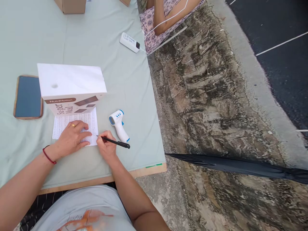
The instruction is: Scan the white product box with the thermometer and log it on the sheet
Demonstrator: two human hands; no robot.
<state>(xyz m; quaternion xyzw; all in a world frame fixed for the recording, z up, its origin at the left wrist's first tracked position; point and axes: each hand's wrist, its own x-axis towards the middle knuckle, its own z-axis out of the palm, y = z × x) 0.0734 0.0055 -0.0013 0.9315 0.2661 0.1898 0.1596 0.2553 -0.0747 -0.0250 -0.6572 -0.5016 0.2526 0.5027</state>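
Observation:
A black pen [117, 142] is gripped in my right hand [107, 147], its tip at the right edge of a printed sheet of paper [92, 122]. My left hand [73, 136] lies over the sheet with its fingers stretched out, hiding part of the small print. Just behind the paper stands a white box [72, 78] marked NutriMotion, which covers the sheet's far edge. To the right of the box, a white and blue infrared thermometer [119, 125] rests on the cloth, close to my right hand but apart from it.
A phone [28, 97] in a brown case lies left of the box. Farther back are a white device [130, 42] with a cable and a cardboard box [73, 6]. Another person's arm [159, 19] shows beyond the table's right edge. Stony ground [204, 80] borders the cloth-covered table [134, 89].

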